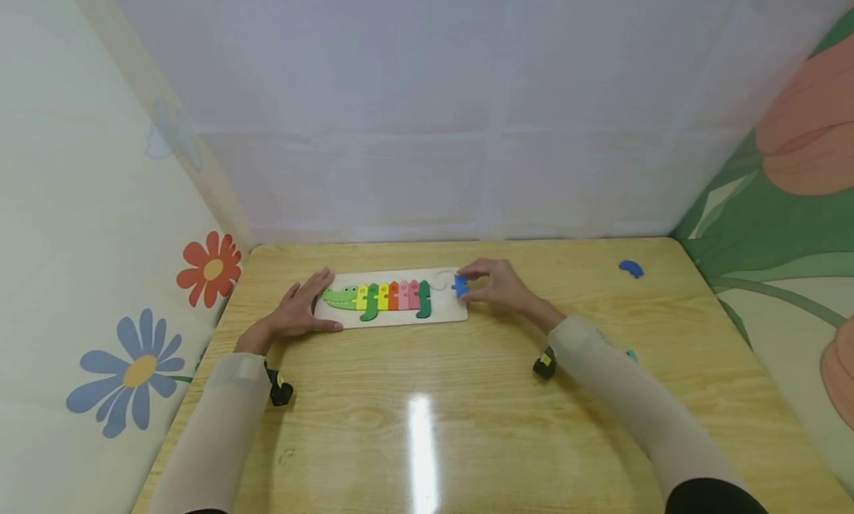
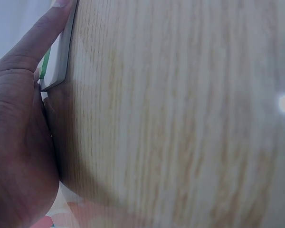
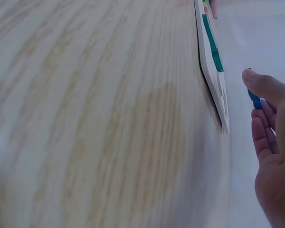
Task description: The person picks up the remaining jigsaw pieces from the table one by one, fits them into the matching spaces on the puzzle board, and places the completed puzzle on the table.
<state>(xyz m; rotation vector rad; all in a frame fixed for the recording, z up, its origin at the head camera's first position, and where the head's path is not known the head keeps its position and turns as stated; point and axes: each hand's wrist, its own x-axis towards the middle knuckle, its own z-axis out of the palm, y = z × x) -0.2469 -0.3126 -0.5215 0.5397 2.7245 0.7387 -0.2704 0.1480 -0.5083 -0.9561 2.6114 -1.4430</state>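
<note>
A pale wooden puzzle board [image 1: 455, 311] lies on the table, filled from its left side with a crocodile of coloured pieces: a green head [image 1: 342, 299], then yellow, green, orange and pink body parts. A bare outlined recess shows at its right end. My left hand [image 1: 298, 311] rests at the board's left end, fingers spread and thumb straight along the front edge. With thumb and fingertips, my right hand [image 1: 502, 285] pinches a blue puzzle piece [image 1: 460, 285] over the board's right end. In the right wrist view, that blue piece [image 3: 256, 101] appears edge-on, above the board.
Toward the back right of the wooden table [image 1: 400, 380] lies a curved blue piece [image 1: 630, 268]. A small teal piece [image 1: 631, 356] is partly hidden behind my right sleeve. White cloth [image 1: 454, 180] hangs behind the table, with flower-printed cloth on both sides.
</note>
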